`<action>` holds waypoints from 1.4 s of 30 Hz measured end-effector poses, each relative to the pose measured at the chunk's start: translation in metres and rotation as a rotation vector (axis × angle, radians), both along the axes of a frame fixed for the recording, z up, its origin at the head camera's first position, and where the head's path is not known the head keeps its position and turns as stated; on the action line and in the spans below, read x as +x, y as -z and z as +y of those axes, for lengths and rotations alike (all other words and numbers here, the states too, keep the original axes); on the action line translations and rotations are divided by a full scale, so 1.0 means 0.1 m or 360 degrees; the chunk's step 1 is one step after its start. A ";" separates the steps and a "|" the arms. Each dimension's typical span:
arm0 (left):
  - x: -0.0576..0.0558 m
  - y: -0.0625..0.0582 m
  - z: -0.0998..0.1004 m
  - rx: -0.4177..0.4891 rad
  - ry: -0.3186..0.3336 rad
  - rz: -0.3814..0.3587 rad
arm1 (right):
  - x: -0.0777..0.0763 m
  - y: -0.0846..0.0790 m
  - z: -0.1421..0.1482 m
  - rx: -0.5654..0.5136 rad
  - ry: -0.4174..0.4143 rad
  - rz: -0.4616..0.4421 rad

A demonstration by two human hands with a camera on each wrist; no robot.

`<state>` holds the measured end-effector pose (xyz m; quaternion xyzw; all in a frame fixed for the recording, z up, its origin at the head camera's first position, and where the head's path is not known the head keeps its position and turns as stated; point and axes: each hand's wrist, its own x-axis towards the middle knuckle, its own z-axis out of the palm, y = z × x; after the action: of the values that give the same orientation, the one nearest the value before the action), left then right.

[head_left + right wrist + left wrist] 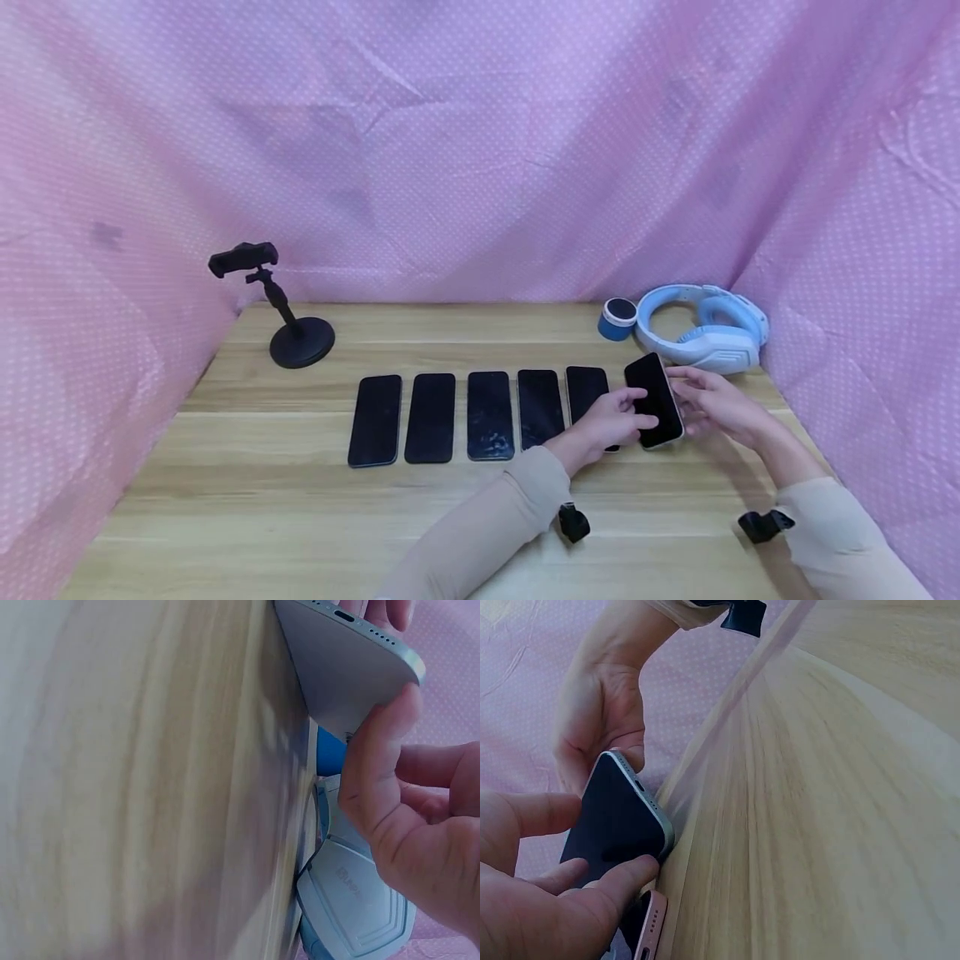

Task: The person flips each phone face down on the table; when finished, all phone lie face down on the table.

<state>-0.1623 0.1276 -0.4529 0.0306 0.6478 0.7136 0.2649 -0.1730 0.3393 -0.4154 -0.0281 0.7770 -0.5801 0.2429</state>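
A smartphone (660, 400) with a black screen and pale frame is tilted on the table, its right edge raised. My right hand (723, 407) holds it by that raised edge; in the right wrist view, a digit presses near the corner of the pale back (352, 671). My left hand (611, 421) reaches across from the left, with spread fingers over the screen and fingertips at its left side. Just left of it lies another phone (587, 385), partly hidden by the left hand, its pink edge (654, 922) showing in the left wrist view.
Several more dark-screened phones (430, 418) lie in a row to the left. Light-blue headphones (720, 346) and a small blue speaker (616, 323) stand behind the right hand. A black phone stand (302, 342) is at the back left. Pink dotted cloth (480, 167) surrounds the table.
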 end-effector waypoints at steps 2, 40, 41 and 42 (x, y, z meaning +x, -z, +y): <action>-0.01 0.01 0.00 0.0055 -0.0010 -0.0034 | 0.00 -0.02 -0.02 -0.0001 -0.0005 0.0008; -0.05 0.04 0.08 0.0449 -0.0055 -0.0162 | -0.02 0.00 -0.04 -0.0126 -0.0153 -0.0045; -0.05 0.04 0.08 0.0454 -0.0055 -0.0167 | -0.02 0.01 -0.04 -0.0126 -0.0154 -0.0047; -0.05 0.03 0.07 0.0460 -0.0053 -0.0169 | -0.02 0.02 -0.04 -0.0126 -0.0154 -0.0049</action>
<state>-0.1672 0.1349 -0.4562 0.0201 0.5239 0.8043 0.2798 -0.1751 0.3353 -0.4175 -0.0664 0.7473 -0.5983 0.2814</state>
